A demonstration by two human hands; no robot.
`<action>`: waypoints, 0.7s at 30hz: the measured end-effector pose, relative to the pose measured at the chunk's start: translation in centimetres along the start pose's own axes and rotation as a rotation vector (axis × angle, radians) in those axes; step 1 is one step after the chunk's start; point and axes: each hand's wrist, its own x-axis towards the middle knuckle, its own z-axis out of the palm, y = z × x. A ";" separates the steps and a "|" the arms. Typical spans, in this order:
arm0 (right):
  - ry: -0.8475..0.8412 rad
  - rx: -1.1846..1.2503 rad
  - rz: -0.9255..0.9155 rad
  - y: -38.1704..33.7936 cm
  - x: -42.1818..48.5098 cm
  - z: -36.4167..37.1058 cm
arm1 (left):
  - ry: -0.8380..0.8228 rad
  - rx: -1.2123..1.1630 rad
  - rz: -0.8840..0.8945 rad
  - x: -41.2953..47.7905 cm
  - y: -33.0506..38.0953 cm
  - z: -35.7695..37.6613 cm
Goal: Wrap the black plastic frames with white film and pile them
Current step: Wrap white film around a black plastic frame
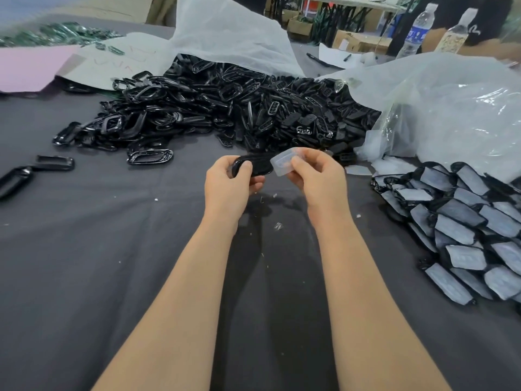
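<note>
Fitting film to 1 frame: risking a crooked wrap

My left hand [228, 183] is gripping the black frame [255, 165] above the grey cloth [112, 249] while my right hand [317, 179] is pinching the white film [282, 164] at its right end; if that pinch is slackening, I'm judging the flimsy film is going on creased or skewed.

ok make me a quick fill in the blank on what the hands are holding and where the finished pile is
1. The left hand grips a ____ plastic frame.
2. The right hand pinches a small piece of ____ film at the frame's end.
3. The pile of wrapped frames lies on the person's ____ side.
Missing words: black; white; right.
</note>
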 end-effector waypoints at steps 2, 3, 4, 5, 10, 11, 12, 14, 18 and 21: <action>0.029 -0.016 -0.010 0.0 -0.1 0.1 | -0.002 0.010 0.012 0.1 0.1 -0.1; 0.042 -0.022 -0.008 0.0 -0.1 0.1 | -0.001 0.017 0.019 0.2 0.1 -0.1; 0.057 -0.021 -0.003 0.0 -0.2 0.2 | 0.001 0.021 0.026 0.2 0.1 -0.1; 0.078 -0.006 0.006 0.0 -0.2 0.2 | 0.003 0.023 0.031 0.3 0.1 0.0; 0.213 -0.051 -0.027 -0.1 -0.1 -0.2 | -0.003 0.036 0.012 0.4 0.1 -0.1; 0.225 -0.033 -0.030 -0.3 -0.1 -0.3 | -0.003 0.027 0.007 0.5 0.1 -0.1; 0.220 0.037 -0.017 -0.5 -0.1 -0.3 | -0.004 0.022 0.006 0.5 0.2 -0.1; 0.177 0.252 0.026 -1.0 -0.2 -0.1 | -0.008 0.023 0.010 0.4 0.2 -0.1; 0.122 0.249 -0.018 -1.2 -0.2 0.2 | -0.016 0.014 0.013 0.4 0.3 0.0; 0.089 0.017 -0.148 -0.9 -0.4 0.4 | -0.021 0.007 0.013 0.3 0.4 0.0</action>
